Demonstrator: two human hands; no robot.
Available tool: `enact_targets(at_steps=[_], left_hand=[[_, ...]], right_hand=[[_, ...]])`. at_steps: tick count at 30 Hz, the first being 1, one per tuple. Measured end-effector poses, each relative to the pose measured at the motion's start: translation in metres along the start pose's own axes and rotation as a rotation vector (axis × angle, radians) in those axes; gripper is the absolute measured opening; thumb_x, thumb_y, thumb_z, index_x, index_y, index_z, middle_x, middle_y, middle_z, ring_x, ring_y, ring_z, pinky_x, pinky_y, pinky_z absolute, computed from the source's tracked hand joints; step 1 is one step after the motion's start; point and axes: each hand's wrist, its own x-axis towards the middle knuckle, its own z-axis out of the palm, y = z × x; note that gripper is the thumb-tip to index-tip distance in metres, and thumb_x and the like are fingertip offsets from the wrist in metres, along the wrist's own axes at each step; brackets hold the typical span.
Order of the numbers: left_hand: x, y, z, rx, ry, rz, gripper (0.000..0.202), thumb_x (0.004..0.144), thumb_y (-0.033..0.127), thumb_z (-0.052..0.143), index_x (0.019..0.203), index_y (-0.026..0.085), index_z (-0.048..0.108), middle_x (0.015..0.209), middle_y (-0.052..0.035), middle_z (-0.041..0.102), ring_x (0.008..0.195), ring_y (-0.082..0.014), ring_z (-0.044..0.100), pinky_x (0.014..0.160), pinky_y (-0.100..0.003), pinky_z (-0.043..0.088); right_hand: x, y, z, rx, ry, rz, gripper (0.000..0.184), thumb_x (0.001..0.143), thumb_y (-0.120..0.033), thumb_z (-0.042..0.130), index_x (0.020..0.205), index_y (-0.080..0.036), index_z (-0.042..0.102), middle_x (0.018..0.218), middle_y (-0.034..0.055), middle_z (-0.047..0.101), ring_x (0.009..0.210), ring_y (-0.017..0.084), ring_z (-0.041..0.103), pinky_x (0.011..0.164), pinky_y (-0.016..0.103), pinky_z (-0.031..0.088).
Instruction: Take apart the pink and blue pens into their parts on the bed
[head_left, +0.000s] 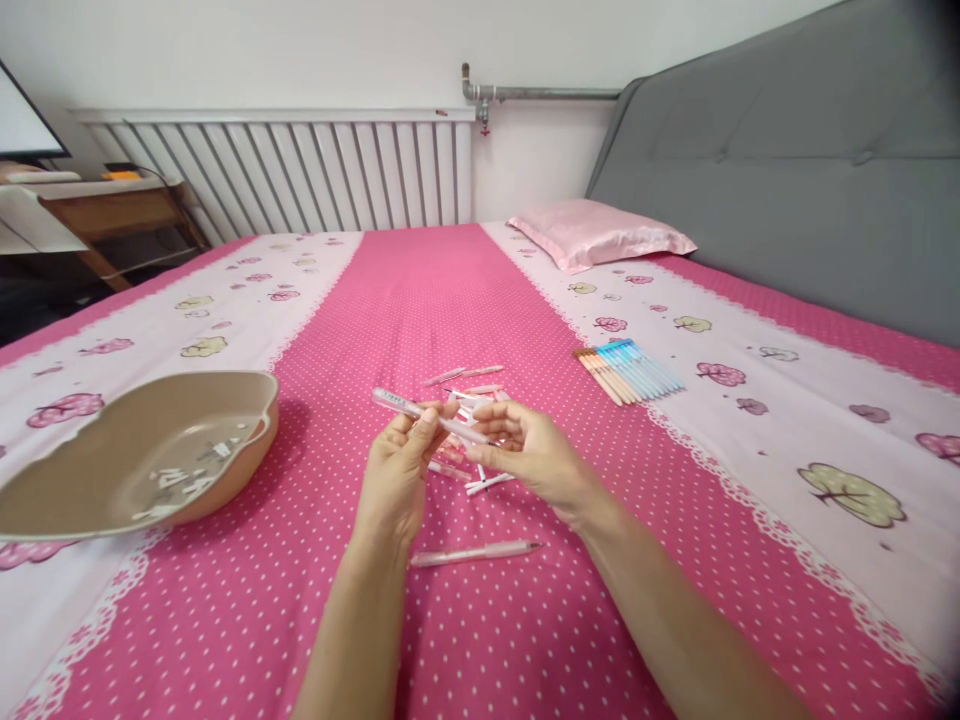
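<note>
In the middle of the frame, the left hand (397,470) covers part of the pen (394,401) it grips, whose lettering is too small to read. Whether the right hand's (540,455) fingertips touch it cannot be told. Both hands partly hide the heap of pens (491,484) behind them (so no sure count), and both forearms run off the bottom edge. In the basin (112,450), lower left, pale scraps (196,486) are too small to identify. The left edge cuts the screen (26,118) and desk (112,215) at upper left; the top and right edges crop the grey headboard (787,150).
</note>
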Motion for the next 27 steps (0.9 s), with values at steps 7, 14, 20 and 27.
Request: enact_targets(at_steps=[7,14,20,27], left_hand=[[0.0010,0.0011,-0.0030,-0.003,0.004,-0.007,0.020,0.066,0.028,0.074,0.076,0.013,0.065,0.080,-0.0041,0.070,0.078,-0.0125,0.063,0.086,-0.027,0.045],[0.0014,0.0008,-0.0042,-0.003,0.024,-0.003,0.022,0.066,0.028,0.074,0.078,0.013,0.065,0.083,-0.0055,0.070,0.085,-0.0158,0.064,0.090,-0.029,0.043],[0.0023,0.0012,-0.0054,-0.008,0.024,0.017,0.020,0.067,0.027,0.073,0.078,0.013,0.065,0.082,-0.0054,0.070,0.083,-0.0151,0.064,0.089,-0.030,0.044],[0.0025,0.0002,-0.0057,-0.014,0.041,0.024,0.021,0.065,0.027,0.074,0.077,0.013,0.065,0.081,-0.0043,0.070,0.084,-0.0144,0.064,0.088,-0.028,0.044]], right_hand=[[0.0013,0.0029,-0.0001,0.025,-0.073,0.111,0.033,0.076,-0.045,0.058,0.077,-0.013,0.065,0.070,0.0046,0.066,0.063,0.013,0.059,0.065,0.028,0.045],[0.0022,0.0027,-0.0016,0.030,0.125,-0.025,0.030,0.053,-0.030,0.078,0.075,-0.017,0.063,0.079,0.0018,0.066,0.072,0.014,0.059,0.070,0.028,0.046],[0.0036,0.0019,0.0017,0.121,0.039,0.148,0.029,0.076,-0.044,0.059,0.078,-0.015,0.066,0.074,0.0041,0.067,0.066,0.011,0.059,0.069,0.026,0.046],[0.0029,0.0059,0.0022,0.061,-0.008,0.153,0.024,0.071,-0.038,0.066,0.070,-0.013,0.064,0.060,0.0007,0.062,0.052,0.009,0.055,0.054,0.023,0.043]])
